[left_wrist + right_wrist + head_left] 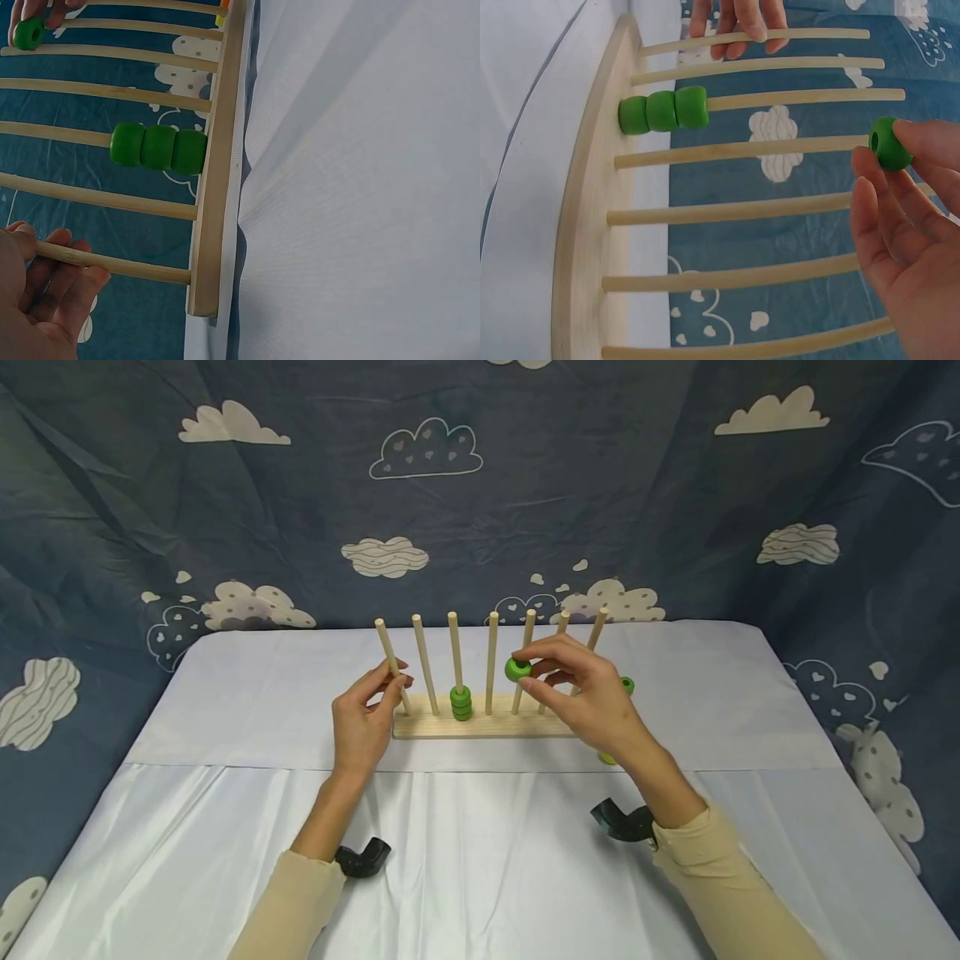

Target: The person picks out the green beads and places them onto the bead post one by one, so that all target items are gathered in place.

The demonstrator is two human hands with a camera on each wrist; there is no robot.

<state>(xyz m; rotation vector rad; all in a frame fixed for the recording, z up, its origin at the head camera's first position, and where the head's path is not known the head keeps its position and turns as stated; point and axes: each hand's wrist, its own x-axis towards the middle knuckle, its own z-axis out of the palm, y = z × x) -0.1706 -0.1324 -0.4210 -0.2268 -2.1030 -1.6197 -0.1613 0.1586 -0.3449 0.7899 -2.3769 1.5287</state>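
Note:
A wooden stand (487, 728) with several upright pegs sits on the table. Round its leftmost peg (142, 270) curl the thumb and fingers of my left hand (362, 725). Three green beads (461, 703) are stacked at the bottom of the third peg from the left. My right hand (596, 702) pinches another green bead (889, 143) between thumb and fingertips, up near the tops of the middle pegs. In the right wrist view the bead's hole (874, 142) faces toward the stand, and the bead overlaps the fourth peg's tip.
A green bead (627, 685) and a yellow-green bead (607, 758) show partly behind my right hand and wrist. White cloth covers the table (465, 860). A dark cloud-patterned curtain (570, 510) hangs behind it. Each wrist carries a black camera mount (622, 821).

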